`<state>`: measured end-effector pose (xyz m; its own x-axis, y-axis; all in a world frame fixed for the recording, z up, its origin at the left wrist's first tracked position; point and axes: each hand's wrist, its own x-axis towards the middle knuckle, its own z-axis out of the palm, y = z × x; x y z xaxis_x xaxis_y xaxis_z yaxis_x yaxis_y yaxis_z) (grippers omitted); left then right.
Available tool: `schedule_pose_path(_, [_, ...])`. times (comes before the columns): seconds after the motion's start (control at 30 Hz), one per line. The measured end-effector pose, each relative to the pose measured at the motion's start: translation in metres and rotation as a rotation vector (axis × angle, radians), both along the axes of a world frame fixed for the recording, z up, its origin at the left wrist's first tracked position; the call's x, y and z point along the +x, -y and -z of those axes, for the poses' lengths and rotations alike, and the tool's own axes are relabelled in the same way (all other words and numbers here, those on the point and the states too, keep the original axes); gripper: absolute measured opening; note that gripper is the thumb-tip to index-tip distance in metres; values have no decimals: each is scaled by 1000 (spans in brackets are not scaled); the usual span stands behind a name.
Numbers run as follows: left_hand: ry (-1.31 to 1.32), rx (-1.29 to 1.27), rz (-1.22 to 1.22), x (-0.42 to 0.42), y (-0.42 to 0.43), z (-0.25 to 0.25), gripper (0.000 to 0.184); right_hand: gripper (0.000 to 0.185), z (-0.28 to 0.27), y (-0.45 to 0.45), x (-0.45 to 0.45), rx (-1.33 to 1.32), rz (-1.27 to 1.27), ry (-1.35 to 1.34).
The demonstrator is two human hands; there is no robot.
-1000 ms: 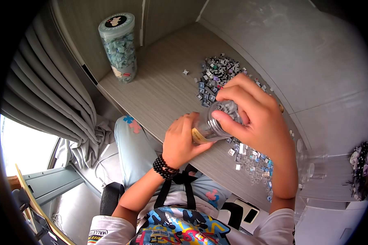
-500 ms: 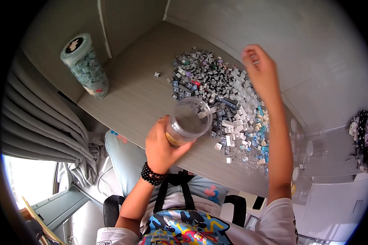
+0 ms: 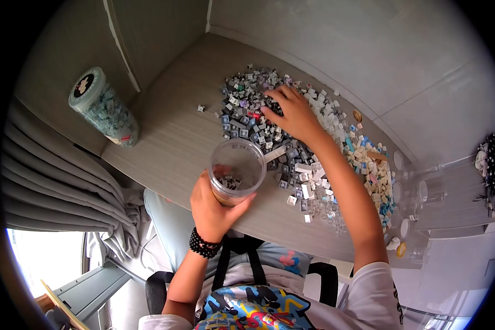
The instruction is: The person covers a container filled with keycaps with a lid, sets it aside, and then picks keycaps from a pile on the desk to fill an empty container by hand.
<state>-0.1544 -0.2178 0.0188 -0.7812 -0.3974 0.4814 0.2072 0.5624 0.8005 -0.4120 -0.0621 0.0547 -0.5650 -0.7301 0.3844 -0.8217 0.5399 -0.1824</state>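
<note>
My left hand (image 3: 217, 201) is wrapped round a clear plastic jar (image 3: 237, 165), tilted with its open mouth up. A few small dark and white keycaps (image 3: 229, 182) lie at the bottom of the jar. Over the middle of a wide pile of loose keycaps (image 3: 313, 113) is my right hand (image 3: 294, 113), thumb and forefinger apart, with nothing visible between them. Grey, black, white, clear, beige and blue pieces make up the pile. A long white keycap (image 3: 275, 153) rests by the jar's rim.
A lidded jar full of pale green pieces (image 3: 105, 110) stands at the left on the desk (image 3: 170, 137). Several empty clear jars (image 3: 423, 192) are at the right edge. One keycap (image 3: 201, 108) lies apart. Walls border the desk's back; a grey curtain (image 3: 55, 170) hangs at left.
My right hand has come down and left from above the pile's right side to its middle. The view has shifted slightly; my left hand still holds the jar, whose dark contents now show.
</note>
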Motion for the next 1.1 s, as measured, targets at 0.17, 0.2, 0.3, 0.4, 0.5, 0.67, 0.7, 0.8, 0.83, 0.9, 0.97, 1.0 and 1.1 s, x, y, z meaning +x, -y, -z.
schedule_pose_path(0.17, [65, 38, 20, 4, 0, -1, 71, 30, 7, 8, -9, -30, -39, -101])
schedule_pose_path(0.2, [58, 31, 17, 4, 0, -1, 71, 26, 7, 10, -11, -41, -53, -117])
schedule_pose_path(0.3, [80, 32, 15, 4, 1, 2, 72, 27, 6, 15, -16, -22, -16, -23])
schedule_pose_path(0.4, [75, 36, 13, 4, 0, -1, 72, 34, 4, 18, -23, -138, 132, 234])
schedule_pose_path(0.5, [59, 21, 11, 3, 1, -1, 72, 39, -5, 22, -29, -707, 148, 842])
schedule_pose_path(0.67, [61, 10, -1, 3, 1, -3, 72, 22, -33, 17, -25, -1277, 106, 1641])
schedule_pose_path(0.7, [53, 0, -7, 3, 1, -3, 72, 22, -39, 18, -19, -1276, 104, 1641])
schedule_pose_path(0.8, [49, -35, -11, 2, 1, -5, 73, 22, -61, 23, -1, -1294, -50, 1802])
schedule_pose_path(0.83, [50, -35, -17, 3, 1, -5, 73, 22, -72, 27, 10, -1260, -111, 1812])
schedule_pose_path(0.9, [32, -24, -8, 2, 1, -5, 71, 23, -96, 36, 33, -1221, -179, 1827])
schedule_pose_path(0.97, [18, -37, -9, 1, 2, -3, 73, 27, -122, 44, 60, -1071, -303, 1695])
schedule_pose_path(1.0, [2, -49, -3, 0, 2, -3, 75, 27, -132, 46, 71, -1065, -307, 1699])
schedule_pose_path(1.1, [-23, -78, -10, -1, 2, -2, 75, 38, -154, 55, 104, -760, -324, 1413])
